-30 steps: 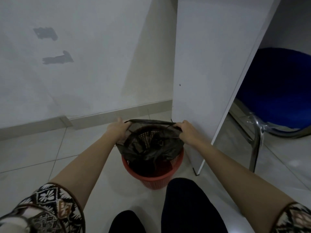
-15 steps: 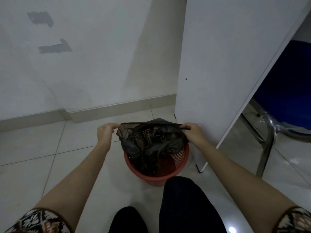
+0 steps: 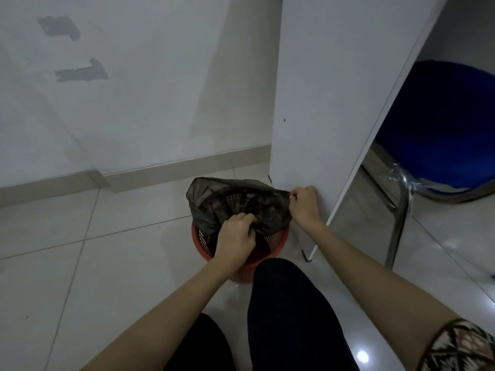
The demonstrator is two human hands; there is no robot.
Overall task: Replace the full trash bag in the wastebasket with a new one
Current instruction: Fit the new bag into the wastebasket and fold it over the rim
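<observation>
A thin black trash bag (image 3: 214, 199) hangs half out of a small red mesh wastebasket (image 3: 276, 243) on the tiled floor. My left hand (image 3: 234, 236) grips the bag's near edge over the basket's mouth. My right hand (image 3: 304, 203) pinches the bag's right edge, close to the white panel. The bag's far left part stands up loose above the rim. What lies inside the bag is hidden.
A white desk side panel (image 3: 321, 103) stands right beside the basket. Behind it is a blue chair (image 3: 439, 124) with a chrome leg (image 3: 396, 223). A white wall with a baseboard (image 3: 174, 170) runs behind. My dark-trousered knees (image 3: 289, 303) are just in front of the basket.
My left hand let go of the bag's left edge and moved right, taking hold of the near edge. The right hand kept its grip. The view shifted slightly.
</observation>
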